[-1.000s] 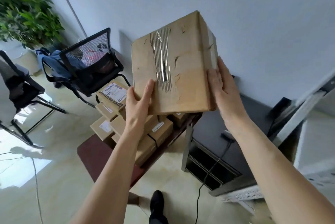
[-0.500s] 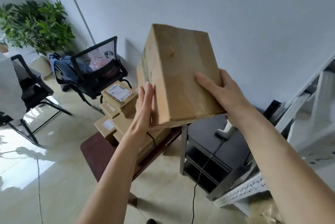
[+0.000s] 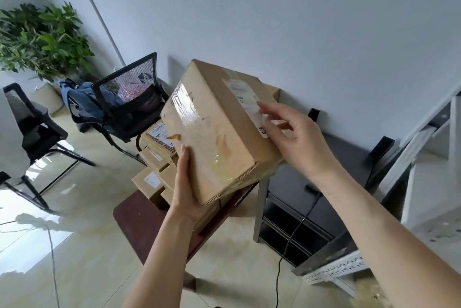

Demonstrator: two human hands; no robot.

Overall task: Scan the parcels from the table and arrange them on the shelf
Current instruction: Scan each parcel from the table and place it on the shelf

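Observation:
I hold a large taped cardboard parcel (image 3: 219,130) tilted in the air above the dark red table (image 3: 139,223). My left hand (image 3: 187,188) supports its lower left corner from beneath, with the fingers straight against the side. Fingers loosely spread, my right hand (image 3: 294,135) touches the top right face next to the white shipping label (image 3: 245,95). Several smaller labelled parcels (image 3: 159,143) are stacked on the table beneath. A light grey shelf frame (image 3: 424,148) stands at the far right.
A black low cabinet (image 3: 311,198) with a cable sits between table and shelf. Two black mesh chairs (image 3: 129,98), one with clothes on it, and a potted plant (image 3: 40,41) stand at the left. A cord (image 3: 52,253) runs across the glossy floor.
The parcel has been rotated in my hands, so the labelled face now points up. My right hand moved from the side onto the top near the label; my left hand slid under the corner.

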